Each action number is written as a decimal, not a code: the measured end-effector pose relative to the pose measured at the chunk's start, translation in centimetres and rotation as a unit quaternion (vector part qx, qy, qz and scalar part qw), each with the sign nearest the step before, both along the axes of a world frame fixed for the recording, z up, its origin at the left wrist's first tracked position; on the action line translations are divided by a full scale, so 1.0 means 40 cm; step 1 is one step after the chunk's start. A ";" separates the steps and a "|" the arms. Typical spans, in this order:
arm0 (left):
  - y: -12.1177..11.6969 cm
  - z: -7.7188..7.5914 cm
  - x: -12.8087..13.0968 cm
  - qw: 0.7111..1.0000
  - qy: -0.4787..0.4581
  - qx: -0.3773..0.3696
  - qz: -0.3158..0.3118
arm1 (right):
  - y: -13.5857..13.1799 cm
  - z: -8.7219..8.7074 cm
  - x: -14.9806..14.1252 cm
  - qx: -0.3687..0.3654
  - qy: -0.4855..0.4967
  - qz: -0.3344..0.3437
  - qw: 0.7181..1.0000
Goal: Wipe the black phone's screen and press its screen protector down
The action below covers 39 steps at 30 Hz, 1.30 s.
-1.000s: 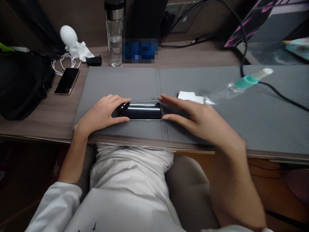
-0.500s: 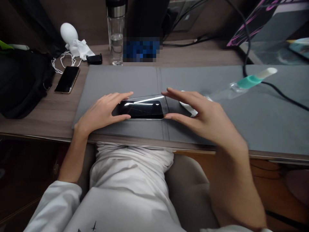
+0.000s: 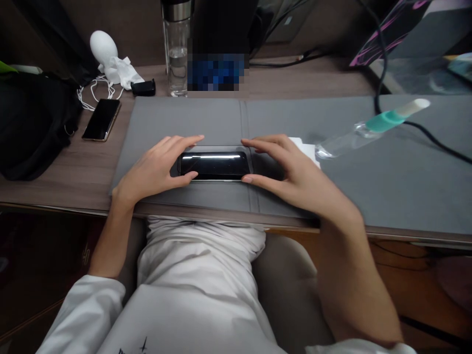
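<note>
A black-screened smartphone [image 3: 217, 168] lies face up on the grey desk mat, in front of me. Over it rests a clear sheet that looks like a screen protector [image 3: 236, 149], its edge showing past the phone's far and right sides. My left hand [image 3: 153, 169] spans the left end, thumb on the near edge and fingers at the far edge. At the right end, my right hand [image 3: 295, 169] has its thumb at the near corner and fingertips at the far corner of the sheet. White paper [image 3: 308, 150] lies partly hidden behind my right hand.
A clear spray bottle with a teal band [image 3: 385, 122] lies on the grey mat [image 3: 184, 115] at right, near a black cable [image 3: 435, 140]. Farther left are a second phone [image 3: 102, 119], a black bag [image 3: 35, 123] and a glass water bottle [image 3: 178, 64].
The sheet's right side has come down, from tilted above the phone to lying nearly level over it. My right hand has lowered and shifted left; my left hand has barely moved.
</note>
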State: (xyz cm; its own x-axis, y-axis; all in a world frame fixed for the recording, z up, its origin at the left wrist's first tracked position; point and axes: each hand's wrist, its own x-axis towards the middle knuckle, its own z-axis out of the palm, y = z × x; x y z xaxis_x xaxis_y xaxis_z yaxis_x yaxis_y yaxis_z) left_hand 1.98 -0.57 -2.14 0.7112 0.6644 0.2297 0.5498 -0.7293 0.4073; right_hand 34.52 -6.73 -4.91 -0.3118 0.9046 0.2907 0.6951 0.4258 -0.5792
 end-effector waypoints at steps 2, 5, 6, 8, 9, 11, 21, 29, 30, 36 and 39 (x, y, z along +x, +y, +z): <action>-0.001 0.001 0.001 1.000 0.000 0.003 -0.001 | 0.002 -0.002 0.002 -0.010 -0.004 0.008 1.000; 0.000 0.001 0.001 1.000 0.002 0.004 -0.004 | 0.005 -0.003 0.005 -0.018 -0.012 0.011 1.000; 0.001 0.001 0.001 1.000 0.003 0.004 -0.004 | 0.007 -0.002 0.005 -0.020 -0.016 0.013 1.000; 0.003 0.002 0.001 1.000 0.008 0.002 -0.001 | 0.009 0.000 0.006 -0.022 -0.023 0.017 0.999; 0.004 0.003 0.002 1.000 0.012 0.001 0.002 | 0.010 0.000 0.005 -0.022 -0.025 0.018 0.999; 0.006 0.005 0.002 1.000 0.016 -0.001 0.002 | 0.011 0.001 0.005 -0.022 -0.029 0.017 0.999; 0.007 0.005 0.002 1.000 0.021 -0.010 -0.008 | 0.015 -0.005 0.007 -0.035 -0.019 0.021 0.999; 0.008 0.002 -0.001 0.999 0.033 -0.010 -0.003 | 0.016 -0.006 0.010 -0.039 -0.019 0.025 0.999; 0.009 0.001 -0.001 0.999 0.033 -0.010 -0.003 | 0.016 -0.006 0.011 -0.039 -0.019 0.026 0.999; 0.014 -0.006 -0.004 1.000 0.026 -0.009 -0.010 | 0.020 -0.010 0.016 -0.029 -0.012 0.028 0.999; 0.016 -0.006 -0.005 1.000 0.024 -0.010 -0.009 | 0.022 -0.013 0.018 -0.027 -0.013 0.027 0.999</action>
State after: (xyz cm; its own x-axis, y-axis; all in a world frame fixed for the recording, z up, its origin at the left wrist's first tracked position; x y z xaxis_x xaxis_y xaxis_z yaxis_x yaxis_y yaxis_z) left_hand 1.79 0.08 -2.39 0.7329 0.6556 0.1820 0.5558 -0.7312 0.3955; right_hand 35.24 -5.85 -5.43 -0.3665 0.9007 0.2334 0.6869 0.4312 -0.5850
